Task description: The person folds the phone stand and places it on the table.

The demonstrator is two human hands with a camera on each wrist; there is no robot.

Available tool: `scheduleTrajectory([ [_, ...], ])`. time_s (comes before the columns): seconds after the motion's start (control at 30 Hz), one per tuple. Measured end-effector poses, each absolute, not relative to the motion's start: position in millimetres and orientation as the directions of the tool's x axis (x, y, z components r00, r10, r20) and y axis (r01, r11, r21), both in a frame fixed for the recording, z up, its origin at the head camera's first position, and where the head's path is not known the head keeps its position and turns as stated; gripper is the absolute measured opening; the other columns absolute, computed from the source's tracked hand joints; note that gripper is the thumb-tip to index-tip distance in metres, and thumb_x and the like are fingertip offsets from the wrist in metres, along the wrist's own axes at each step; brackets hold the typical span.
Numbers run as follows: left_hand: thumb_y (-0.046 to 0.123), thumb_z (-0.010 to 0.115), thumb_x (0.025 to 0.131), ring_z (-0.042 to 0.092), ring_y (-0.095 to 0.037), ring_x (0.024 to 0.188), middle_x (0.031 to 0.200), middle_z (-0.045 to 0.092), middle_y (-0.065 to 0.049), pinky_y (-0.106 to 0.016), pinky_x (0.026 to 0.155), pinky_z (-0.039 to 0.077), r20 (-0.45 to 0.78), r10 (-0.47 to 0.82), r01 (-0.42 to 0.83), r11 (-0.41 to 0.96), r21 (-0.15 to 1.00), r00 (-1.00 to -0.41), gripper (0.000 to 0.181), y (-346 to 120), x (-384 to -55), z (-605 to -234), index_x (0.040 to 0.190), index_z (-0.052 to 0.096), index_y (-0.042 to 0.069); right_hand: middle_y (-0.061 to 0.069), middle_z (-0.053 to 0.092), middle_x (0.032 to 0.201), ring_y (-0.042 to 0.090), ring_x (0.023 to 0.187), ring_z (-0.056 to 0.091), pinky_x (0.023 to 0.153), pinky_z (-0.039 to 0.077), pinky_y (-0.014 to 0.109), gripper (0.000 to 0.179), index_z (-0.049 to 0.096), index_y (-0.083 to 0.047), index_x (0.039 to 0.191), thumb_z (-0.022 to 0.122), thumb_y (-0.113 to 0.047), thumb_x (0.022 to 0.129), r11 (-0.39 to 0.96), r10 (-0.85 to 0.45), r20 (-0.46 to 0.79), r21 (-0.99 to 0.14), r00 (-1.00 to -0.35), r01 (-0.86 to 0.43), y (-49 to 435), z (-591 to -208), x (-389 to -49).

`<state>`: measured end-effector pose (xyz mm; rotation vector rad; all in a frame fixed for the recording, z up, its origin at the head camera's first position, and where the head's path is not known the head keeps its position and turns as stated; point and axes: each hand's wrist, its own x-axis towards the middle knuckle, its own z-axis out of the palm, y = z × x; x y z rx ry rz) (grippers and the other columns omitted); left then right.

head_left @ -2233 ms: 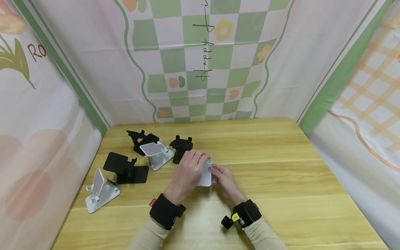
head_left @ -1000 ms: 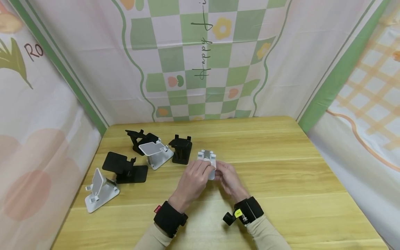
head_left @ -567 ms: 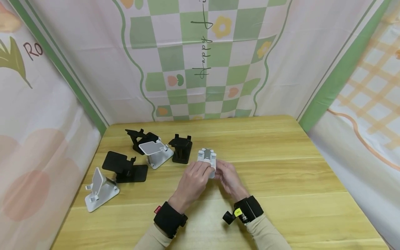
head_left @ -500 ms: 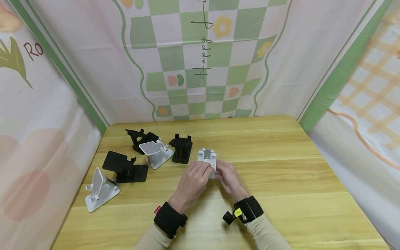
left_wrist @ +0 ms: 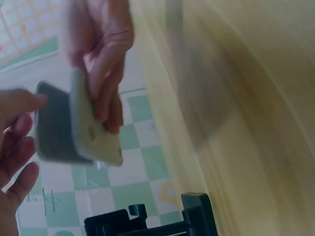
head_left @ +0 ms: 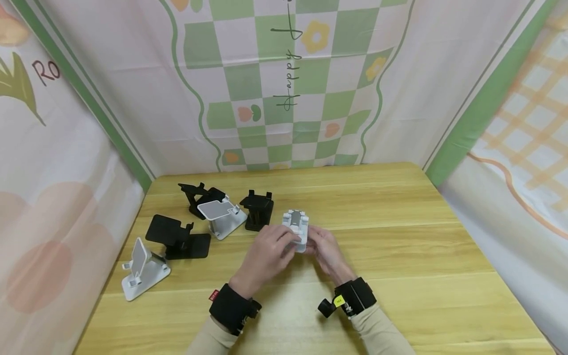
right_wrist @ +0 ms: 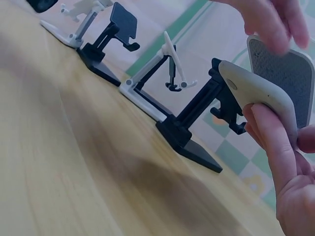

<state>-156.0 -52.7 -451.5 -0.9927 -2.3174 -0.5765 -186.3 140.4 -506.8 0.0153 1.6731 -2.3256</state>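
Observation:
A folded white phone stand (head_left: 301,245) is held up over the middle of the table, its hinge and small hooks towards the far side. My right hand (head_left: 326,251) grips it from the right, with fingers against the pale base (right_wrist: 261,91) and the thumb at its edge in the right wrist view. On the left, my left hand (head_left: 266,251) has its fingers spread loosely, a fingertip right at the edge of the grey-padded plate (left_wrist: 55,125). The plate stands slightly apart from the base at that end.
Unfolded phone stands occupy the left of the wooden table (head_left: 399,236): a black one (head_left: 257,212) closest to my hands, a white one (head_left: 224,224), two more black ones (head_left: 188,246) (head_left: 193,192) and a white one (head_left: 148,281) at the front left. A patterned cloth (head_left: 284,133) hangs behind.
The white stand was turned from its plain flat face to its hinge side. Since then my left hand has drawn back left and loosened its fingers; my right hand keeps its grip.

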Motion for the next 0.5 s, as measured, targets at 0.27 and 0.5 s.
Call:
scheduleTrajectory([
  [0.27, 0.025, 0.074, 0.088, 0.065, -0.024, 0.101, 0.110, 0.069, -0.007, -0.039, 0.088, 0.056, 0.600, 0.298, 0.651, 0.530, 0.543, -0.743, 0.030, -63.6, -164.5, -460.7, 0.111, 0.073, 0.006, 0.010, 0.077, 0.104, 0.015, 0.084, 0.075, 0.074, 0.061, 0.026, 0.042, 0.047, 0.017, 0.140, 0.046, -0.012, 0.109, -0.264, -0.162, -0.204, -0.934, -0.966, 0.241, 144.3, -510.2, -186.0],
  [0.5, 0.014, 0.071, 0.096, 0.069, -0.033, 0.106, 0.118, 0.069, -0.020, -0.049, 0.088, 0.060, 0.427, 0.122, 0.441, 0.349, 0.827, -0.896, 0.032, -65.9, -169.0, -470.7, 0.124, 0.066, -0.002, 0.009, 0.077, 0.107, 0.015, 0.086, 0.075, 0.075, 0.061, 0.027, 0.042, 0.047, 0.017, 0.140, 0.046, -0.012, 0.109, -0.266, -0.181, -0.186, -0.936, -0.966, 0.230, 146.6, -513.3, -185.5],
])
